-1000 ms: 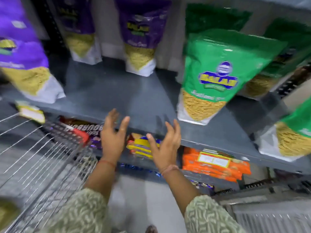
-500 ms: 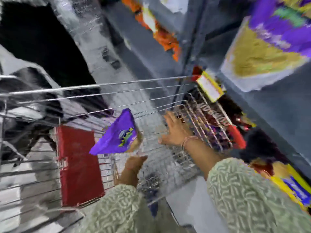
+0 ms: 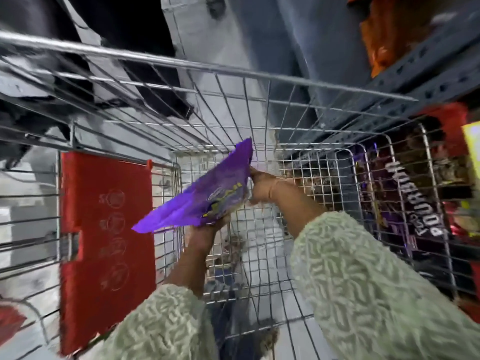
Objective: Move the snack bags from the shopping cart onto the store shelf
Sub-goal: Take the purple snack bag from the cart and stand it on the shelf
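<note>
A purple snack bag [image 3: 207, 193] hangs tilted above the wire shopping cart [image 3: 259, 79]. My left hand [image 3: 205, 229] grips its lower end from below. My right hand [image 3: 262, 185] holds its right edge near the top corner. Both arms wear pale green patterned sleeves. The bottom of the cart under the bag shows only wire mesh; the frame is blurred. The store shelf [image 3: 420, 81] is a dark grey metal frame at the upper right.
A red plastic child-seat flap [image 3: 106, 242] stands at the cart's left. Dark purple packets [image 3: 415, 198] lie on a low shelf behind the cart's right wall. Orange packets [image 3: 384, 35] sit at the top right. Grey floor lies beyond the cart.
The view swung from the shelf down to the cart. My left hand took hold of the purple bag, and my right hand has now come across to grip its edge.
</note>
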A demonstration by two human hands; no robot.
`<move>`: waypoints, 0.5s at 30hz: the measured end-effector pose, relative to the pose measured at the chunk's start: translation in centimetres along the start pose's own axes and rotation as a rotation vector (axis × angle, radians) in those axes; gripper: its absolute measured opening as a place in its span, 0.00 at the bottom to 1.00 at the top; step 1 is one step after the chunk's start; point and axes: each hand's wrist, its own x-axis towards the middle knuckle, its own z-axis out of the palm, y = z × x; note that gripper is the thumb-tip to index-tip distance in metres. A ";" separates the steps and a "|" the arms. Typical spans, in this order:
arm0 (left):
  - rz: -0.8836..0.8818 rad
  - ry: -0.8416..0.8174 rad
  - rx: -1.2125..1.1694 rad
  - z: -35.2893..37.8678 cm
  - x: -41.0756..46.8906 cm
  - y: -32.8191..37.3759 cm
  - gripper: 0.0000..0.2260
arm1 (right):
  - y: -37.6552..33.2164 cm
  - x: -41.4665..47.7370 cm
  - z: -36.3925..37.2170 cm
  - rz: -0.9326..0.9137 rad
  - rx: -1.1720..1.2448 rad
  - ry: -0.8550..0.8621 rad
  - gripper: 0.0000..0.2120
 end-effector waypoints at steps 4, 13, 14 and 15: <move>0.096 -0.012 0.115 -0.2 -1.3 2.8 0.27 | 1.2 -3.0 -0.3 0.005 0.323 0.110 0.32; 0.485 -0.341 0.217 2.9 -13.0 11.1 0.21 | 4.4 -22.5 -0.6 -0.234 0.807 0.537 0.27; 0.527 -0.378 0.215 3.6 -14.5 11.9 0.24 | 4.7 -24.4 -0.3 -0.261 0.847 0.586 0.27; 0.566 -0.419 0.221 4.5 -16.3 12.8 0.30 | 5.1 -26.6 0.0 -0.288 0.879 0.645 0.27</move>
